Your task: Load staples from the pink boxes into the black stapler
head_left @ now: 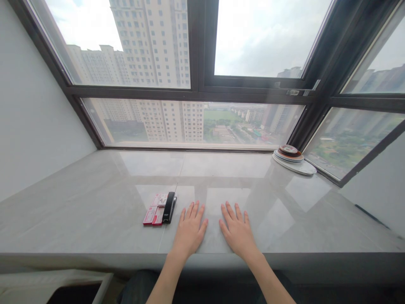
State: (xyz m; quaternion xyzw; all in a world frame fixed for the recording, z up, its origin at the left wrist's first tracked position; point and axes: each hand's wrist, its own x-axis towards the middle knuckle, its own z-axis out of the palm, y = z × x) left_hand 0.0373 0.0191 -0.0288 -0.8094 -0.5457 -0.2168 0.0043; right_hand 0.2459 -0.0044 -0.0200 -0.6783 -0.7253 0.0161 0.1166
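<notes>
1. Two hands are seen, the left hand [189,231] and the right hand [238,233], and nothing is held by either. Both grips are laid palm down, with the fingers slightly spread and pointed toward the window [190,122].
2. For this resting pose to be done well, the weight is best shared evenly by both palms, with the wrists loose and the fingertips unpressed. The smooth surface seems likely to let a tense hand slide, so only light contact is called for.
3. A gap is left between the two thumbs, and it is best left unforced, so that neither hand is crowded.
4. One black stapler [168,207] is found beside the left hand, on its outer side and not touched by it. It is laid lengthwise, roughly away from the near edge. Any sideways drift of the left hand is best avoided, as the stapler could be nudged.
5. Four small red-and-white boxes [149,215] seem to be grouped along the stapler's left side, though some edges are too small to be separated with certainty. Whether the stapler is touched by them cannot be told.
6. One stack of plates [289,154] is set in the far right corner, well apart from the right hand. Several pieces are piled there, but their exact number cannot be counted.
7. All of these are borne by one pale, glossy desk [95,211].
</notes>
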